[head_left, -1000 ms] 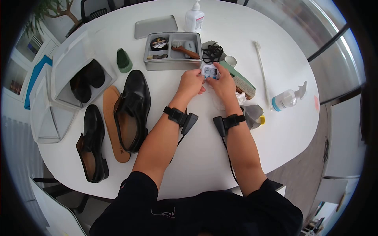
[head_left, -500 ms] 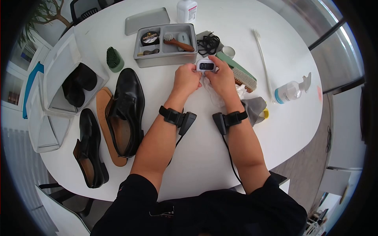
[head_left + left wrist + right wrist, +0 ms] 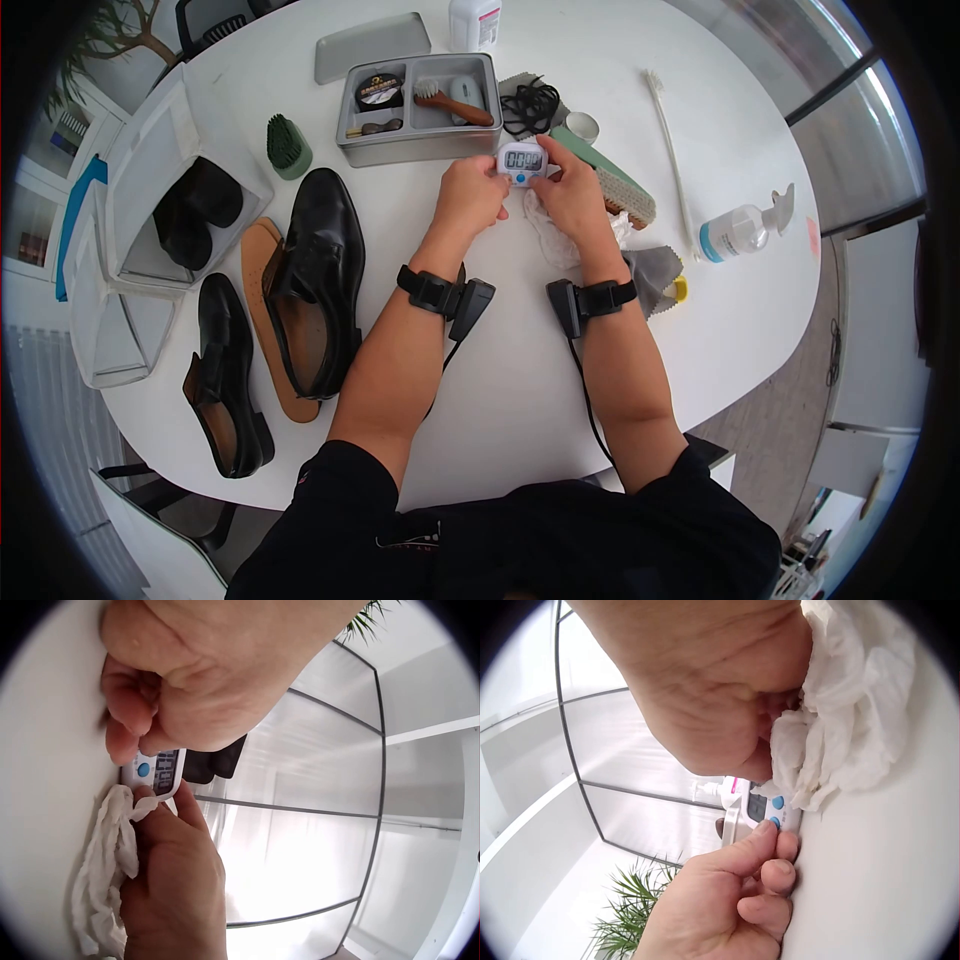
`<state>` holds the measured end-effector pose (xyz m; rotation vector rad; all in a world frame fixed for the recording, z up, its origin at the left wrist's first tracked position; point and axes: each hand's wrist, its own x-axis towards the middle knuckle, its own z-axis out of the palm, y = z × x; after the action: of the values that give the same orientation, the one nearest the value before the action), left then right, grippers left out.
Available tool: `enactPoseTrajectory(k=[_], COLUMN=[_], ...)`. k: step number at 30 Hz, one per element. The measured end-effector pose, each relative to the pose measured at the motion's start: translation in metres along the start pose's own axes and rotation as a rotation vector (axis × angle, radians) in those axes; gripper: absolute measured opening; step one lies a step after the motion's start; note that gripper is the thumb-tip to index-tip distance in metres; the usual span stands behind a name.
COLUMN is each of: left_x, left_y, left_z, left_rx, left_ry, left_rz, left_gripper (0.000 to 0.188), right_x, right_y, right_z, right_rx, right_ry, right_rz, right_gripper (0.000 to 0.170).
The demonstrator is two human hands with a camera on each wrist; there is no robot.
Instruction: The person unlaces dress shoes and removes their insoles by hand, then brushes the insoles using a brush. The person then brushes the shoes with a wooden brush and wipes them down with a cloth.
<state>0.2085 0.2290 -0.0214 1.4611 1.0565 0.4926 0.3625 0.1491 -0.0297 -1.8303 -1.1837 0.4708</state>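
A small white digital timer [image 3: 522,160] stands between my two hands near the front of the metal tin, its display showing zeros. My left hand [image 3: 470,195] pinches its left side; in the right wrist view the left thumb [image 3: 761,831] lies at a blue button, with the other fingers curled. My right hand [image 3: 574,197] pinches the right side, its thumb at the lower edge. A crumpled white tissue [image 3: 112,870] lies beside the right hand. The right fingertips are partly hidden behind the tissue in the right wrist view.
Left are black leather shoes [image 3: 318,270], a tan insole [image 3: 262,270] and a clear shoe box [image 3: 130,220]. Behind stands a grey tin [image 3: 415,150] of shoe-care items. Right lie a green-backed brush [image 3: 610,175], black laces [image 3: 530,107], a grey cloth [image 3: 655,275] and a spray bottle [image 3: 738,232].
The timer's display read a number beginning 24, looked dark half a second ago, and now shows zeros. Both hands keep hold of it. The head view has shifted slightly.
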Motion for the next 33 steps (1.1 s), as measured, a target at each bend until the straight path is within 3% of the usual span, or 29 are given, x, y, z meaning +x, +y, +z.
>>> enactPoseTrajectory(k=[7,9,16,21,33], left_x=[0.002,0.002,0.005,0.006,0.005], left_y=[-0.008,-0.010,-0.013,-0.012,-0.010], left_z=[0.007,0.009,0.010,0.011,0.016], left_rx=[0.044,0.196,0.184,0.452,0.565], left_ry=[0.065,0.087,0.086,0.132,0.176], left_rz=[0.093,0.174,0.202,0.337,0.319], left_gripper=[0.025,0.026,0.028,0.042,0.043], right_x=[0.002,0.002,0.002,0.007,0.005], right_y=[0.005,0.007,0.005,0.015,0.014], right_z=[0.002,0.004,0.004,0.011,0.017], right_rx=[0.026,-0.003,-0.010,-0.054,-0.122], right_ry=[0.008,0.042,0.057,0.134,0.256], right_rz=[-0.010,-0.025,0.000,-0.011,-0.074], right_gripper=[0.057,0.057,0.056,0.054,0.050])
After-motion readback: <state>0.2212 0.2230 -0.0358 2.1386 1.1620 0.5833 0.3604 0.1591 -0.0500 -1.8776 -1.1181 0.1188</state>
